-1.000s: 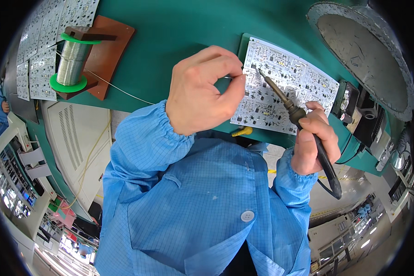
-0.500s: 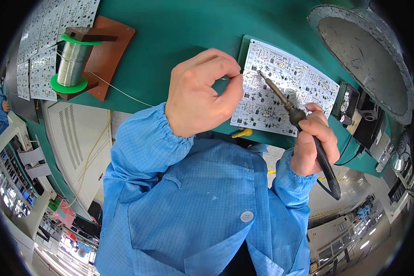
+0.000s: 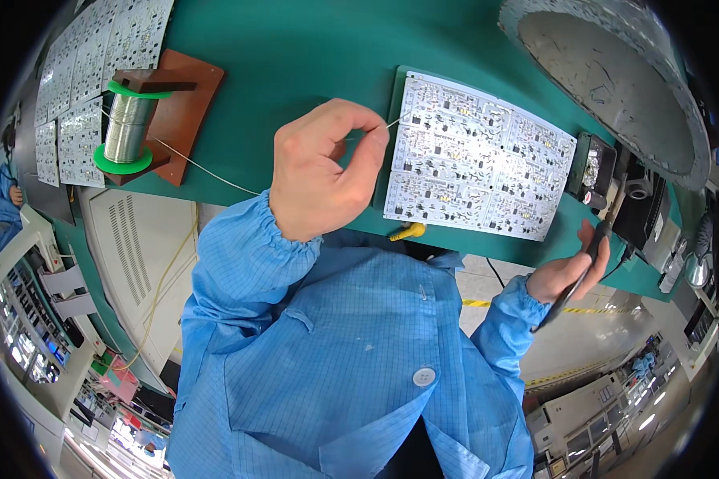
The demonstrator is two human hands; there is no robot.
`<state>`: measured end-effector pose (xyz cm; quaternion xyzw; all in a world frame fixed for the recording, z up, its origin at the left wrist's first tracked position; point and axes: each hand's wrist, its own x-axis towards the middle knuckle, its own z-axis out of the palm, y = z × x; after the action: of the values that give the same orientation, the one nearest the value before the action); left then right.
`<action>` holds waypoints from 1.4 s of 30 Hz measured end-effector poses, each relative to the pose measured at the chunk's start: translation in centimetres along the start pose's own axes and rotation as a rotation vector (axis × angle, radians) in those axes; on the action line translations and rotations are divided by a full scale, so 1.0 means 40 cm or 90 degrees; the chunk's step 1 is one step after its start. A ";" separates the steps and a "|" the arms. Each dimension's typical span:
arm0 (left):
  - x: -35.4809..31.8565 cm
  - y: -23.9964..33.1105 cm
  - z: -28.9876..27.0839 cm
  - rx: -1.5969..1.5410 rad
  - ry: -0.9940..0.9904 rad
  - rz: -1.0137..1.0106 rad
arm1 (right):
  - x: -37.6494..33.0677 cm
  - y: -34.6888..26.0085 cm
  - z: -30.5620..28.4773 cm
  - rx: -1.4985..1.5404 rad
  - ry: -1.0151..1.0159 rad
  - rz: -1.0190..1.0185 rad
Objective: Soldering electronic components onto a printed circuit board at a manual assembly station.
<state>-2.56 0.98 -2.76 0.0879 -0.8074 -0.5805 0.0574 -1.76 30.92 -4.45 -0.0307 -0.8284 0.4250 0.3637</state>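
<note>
My left hand [image 3: 323, 169] is closed in a pinch on thin solder wire [image 3: 395, 122]. The wire's short end sticks out toward the upper left corner of a white circuit board panel [image 3: 465, 164] full of small parts. From a spool of solder [image 3: 128, 132] with green rims, on a brown stand [image 3: 185, 96], the wire runs toward my left sleeve. My right hand [image 3: 569, 273] grips the black handle of a soldering iron [image 3: 562, 298], off the panel's lower right corner. The iron's front end points up beside a dark holder [image 3: 596, 169]; its tip is hard to make out.
A big grey round hood [image 3: 615, 88] overhangs the right side of the green table [image 3: 295, 48]. More circuit board panels [image 3: 80, 144] lie at the far left. A yellow plug [image 3: 408, 231] sits at the table's near edge. Another person's blue sleeve [image 3: 1, 199] shows at the far left.
My right hand has drawn the soldering iron off the panel, right and down toward the dark holder. My left hand with the solder wire has moved slightly left, away from the panel.
</note>
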 end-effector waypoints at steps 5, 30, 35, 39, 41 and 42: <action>-0.031 -0.005 0.006 -0.001 -0.028 -0.062 | 0.001 0.037 -0.029 -0.050 -0.109 0.082; -0.069 -0.002 0.013 -0.146 0.017 -0.117 | -0.066 -0.042 0.015 0.099 -0.224 0.031; -0.062 0.005 0.018 -0.180 0.001 -0.118 | -0.065 -0.039 0.014 0.095 -0.216 0.037; -0.058 0.022 0.010 -0.182 -0.007 -0.149 | -0.069 -0.042 0.021 0.124 -0.222 0.039; -0.057 0.022 0.001 -0.171 -0.013 -0.164 | -0.072 -0.036 0.025 0.126 -0.217 0.035; -0.056 0.020 -0.004 -0.165 -0.010 -0.174 | -0.073 -0.035 0.028 0.132 -0.214 0.031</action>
<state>-0.40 1.53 -1.94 0.1840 -0.7069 -0.6827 -0.0173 0.06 28.22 -5.53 0.0579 -0.8284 0.5157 0.2109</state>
